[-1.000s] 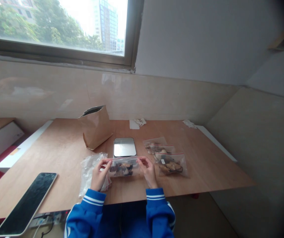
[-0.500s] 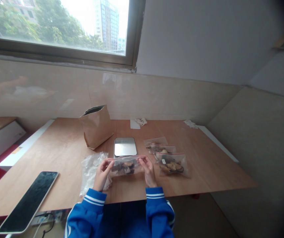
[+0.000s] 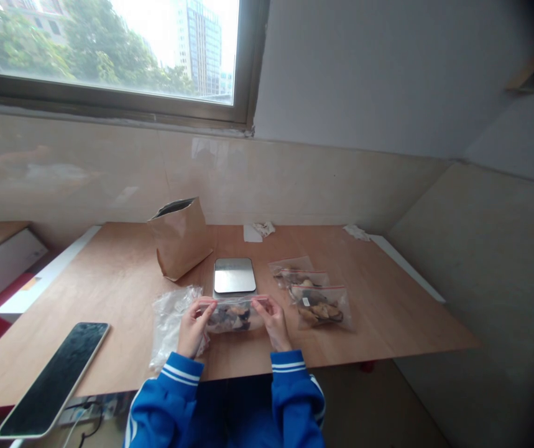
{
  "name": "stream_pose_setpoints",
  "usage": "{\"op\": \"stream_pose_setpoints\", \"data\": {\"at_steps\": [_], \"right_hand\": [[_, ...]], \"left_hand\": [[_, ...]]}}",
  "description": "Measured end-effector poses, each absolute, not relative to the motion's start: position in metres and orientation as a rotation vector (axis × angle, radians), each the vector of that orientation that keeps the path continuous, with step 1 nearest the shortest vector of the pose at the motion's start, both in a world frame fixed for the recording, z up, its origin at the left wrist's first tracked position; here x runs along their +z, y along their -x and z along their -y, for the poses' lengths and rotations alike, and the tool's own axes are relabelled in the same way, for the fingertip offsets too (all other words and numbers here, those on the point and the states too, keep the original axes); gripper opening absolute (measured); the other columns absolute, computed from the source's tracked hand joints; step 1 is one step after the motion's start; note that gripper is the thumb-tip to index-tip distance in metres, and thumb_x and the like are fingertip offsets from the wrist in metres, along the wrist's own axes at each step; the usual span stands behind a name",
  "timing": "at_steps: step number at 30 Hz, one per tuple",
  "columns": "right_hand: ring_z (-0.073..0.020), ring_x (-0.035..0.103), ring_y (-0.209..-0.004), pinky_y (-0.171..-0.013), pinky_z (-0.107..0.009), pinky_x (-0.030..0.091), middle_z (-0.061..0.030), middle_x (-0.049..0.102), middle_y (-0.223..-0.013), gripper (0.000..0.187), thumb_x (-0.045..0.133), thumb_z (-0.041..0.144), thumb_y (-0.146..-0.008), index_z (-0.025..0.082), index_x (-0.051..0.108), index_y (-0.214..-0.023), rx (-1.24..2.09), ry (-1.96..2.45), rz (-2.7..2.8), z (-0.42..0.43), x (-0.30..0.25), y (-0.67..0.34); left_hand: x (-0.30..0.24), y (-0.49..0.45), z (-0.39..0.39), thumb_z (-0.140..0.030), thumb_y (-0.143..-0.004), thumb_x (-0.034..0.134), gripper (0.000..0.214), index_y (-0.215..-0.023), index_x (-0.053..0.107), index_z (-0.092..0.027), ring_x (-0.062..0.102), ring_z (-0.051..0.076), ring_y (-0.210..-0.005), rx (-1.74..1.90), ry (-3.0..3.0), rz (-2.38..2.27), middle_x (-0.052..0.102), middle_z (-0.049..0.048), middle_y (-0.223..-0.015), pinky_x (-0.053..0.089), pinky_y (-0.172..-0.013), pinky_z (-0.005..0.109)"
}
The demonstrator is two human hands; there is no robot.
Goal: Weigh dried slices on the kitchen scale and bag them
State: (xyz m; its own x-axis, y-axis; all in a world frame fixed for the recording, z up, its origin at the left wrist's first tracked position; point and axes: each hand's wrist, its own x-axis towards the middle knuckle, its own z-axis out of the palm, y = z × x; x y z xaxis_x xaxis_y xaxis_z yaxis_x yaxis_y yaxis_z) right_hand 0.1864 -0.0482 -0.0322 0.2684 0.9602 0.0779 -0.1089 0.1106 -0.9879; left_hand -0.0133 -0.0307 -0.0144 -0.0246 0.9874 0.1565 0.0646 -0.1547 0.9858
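Note:
My left hand and my right hand hold a clear zip-top bag by its two ends, fingers pinching its red-lined top edge. The bag holds dark and tan dried pieces, possibly mushroom slices, and it hangs just in front of a flat steel kitchen scale. Two similar filled zip bags lie overlapping to the right of my right hand. A crumpled clear plastic bag lies under and beside my left hand.
A brown kraft paper bag stands open behind the left hand on the wooden table. A dark-screened phone or tablet lies at the front left, overhanging the table edge. Small white paper scraps lie near the wall.
My right hand has slid slightly left along the bag's top edge. The bag stays in both hands, and the objects on the table have not visibly moved.

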Motion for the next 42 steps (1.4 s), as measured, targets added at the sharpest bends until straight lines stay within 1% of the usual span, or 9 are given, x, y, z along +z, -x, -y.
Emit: {"op": "stream_pose_setpoints", "data": {"at_steps": [6, 13, 17, 20, 22, 26, 33, 37, 42], "right_hand": [[-0.0166, 0.060, -0.077, -0.073, -0.027, 0.046, -0.0014, 0.068, -0.078, 0.023, 0.067, 0.041, -0.074, 0.018, 0.066, -0.077, 0.946, 1.150, 0.988, 0.052, -0.027, -0.185], [-0.0191, 0.063, -0.085, -0.081, -0.031, 0.046, -0.0025, 0.070, -0.086, 0.026, 0.067, 0.041, -0.074, 0.019, 0.066, -0.087, 1.073, 1.056, 0.862, 0.053, -0.033, -0.182], [-0.0217, 0.064, -0.092, -0.087, -0.034, 0.046, -0.0052, 0.071, -0.093, 0.030, 0.065, 0.044, -0.075, 0.019, 0.067, -0.090, 1.154, 1.014, 0.894, 0.055, -0.031, -0.179], [-0.0222, 0.064, -0.091, -0.087, -0.035, 0.048, -0.0059, 0.071, -0.092, 0.028, 0.063, 0.045, -0.076, 0.019, 0.068, -0.085, 1.138, 1.032, 0.968, 0.055, -0.029, -0.178], [-0.0216, 0.064, -0.090, -0.085, -0.035, 0.048, -0.0054, 0.071, -0.091, 0.026, 0.065, 0.044, -0.076, 0.019, 0.068, -0.083, 1.099, 1.049, 0.993, 0.055, -0.028, -0.178], [-0.0212, 0.065, -0.087, -0.083, -0.034, 0.049, -0.0059, 0.071, -0.088, 0.026, 0.068, 0.042, -0.073, 0.018, 0.069, -0.082, 1.047, 1.101, 1.012, 0.053, -0.029, -0.179], [-0.0192, 0.064, -0.081, -0.078, -0.032, 0.049, -0.0047, 0.070, -0.081, 0.022, 0.070, 0.039, -0.072, 0.017, 0.072, -0.075, 0.968, 1.116, 1.057, 0.053, -0.031, -0.182], [-0.0191, 0.063, -0.081, -0.078, -0.032, 0.050, -0.0043, 0.069, -0.082, 0.021, 0.069, 0.039, -0.072, 0.018, 0.070, -0.076, 0.973, 1.115, 1.031, 0.053, -0.032, -0.182], [-0.0219, 0.064, -0.091, -0.083, -0.034, 0.051, -0.0062, 0.071, -0.093, 0.027, 0.064, 0.044, -0.076, 0.019, 0.071, -0.084, 1.095, 1.062, 1.065, 0.058, -0.025, -0.181]], "left_hand": [[-0.022, 0.007, 0.033, -0.042, -0.077, 0.063, 0.028, -0.085, 0.068, -0.016, 0.062, 0.019, -0.083, 1.355, -1.404, -1.295, 0.067, 0.0061, -0.088, 0.048, -0.077, 0.031], [-0.023, 0.006, 0.035, -0.042, -0.074, 0.066, 0.028, -0.082, 0.069, -0.015, 0.063, 0.019, -0.084, 1.341, -1.286, -1.243, 0.069, 0.0060, -0.089, 0.049, -0.074, 0.029], [-0.022, 0.008, 0.035, -0.039, -0.074, 0.068, 0.033, -0.096, 0.069, -0.015, 0.063, 0.022, -0.090, 1.236, -1.229, -1.102, 0.069, 0.0089, -0.096, 0.050, -0.079, 0.033], [-0.023, 0.008, 0.035, -0.036, -0.073, 0.069, 0.027, -0.088, 0.072, -0.014, 0.062, 0.023, -0.095, 1.217, -1.324, -1.109, 0.068, 0.0095, -0.095, 0.048, -0.087, 0.035], [-0.023, 0.006, 0.035, -0.036, -0.072, 0.070, 0.023, -0.080, 0.072, -0.014, 0.062, 0.023, -0.093, 1.257, -1.357, -1.138, 0.067, 0.0087, -0.090, 0.048, -0.087, 0.035], [-0.023, 0.003, 0.036, -0.036, -0.073, 0.069, 0.023, -0.080, 0.071, -0.014, 0.062, 0.021, -0.087, 1.280, -1.323, -1.114, 0.066, 0.0067, -0.087, 0.049, -0.082, 0.034], [-0.022, 0.005, 0.037, -0.035, -0.069, 0.072, 0.021, -0.074, 0.071, -0.015, 0.062, 0.021, -0.086, 1.318, -1.308, -1.132, 0.066, 0.0060, -0.082, 0.048, -0.084, 0.035], [-0.022, 0.005, 0.038, -0.037, -0.070, 0.071, 0.023, -0.076, 0.071, -0.015, 0.062, 0.022, -0.085, 1.261, -1.284, -1.134, 0.067, 0.0071, -0.083, 0.050, -0.081, 0.035], [-0.014, 0.004, 0.040, -0.040, -0.073, 0.068, 0.029, -0.086, 0.071, -0.015, 0.064, 0.025, -0.089, 1.131, -1.242, -1.043, 0.069, 0.0097, -0.089, 0.051, -0.080, 0.036]]}}
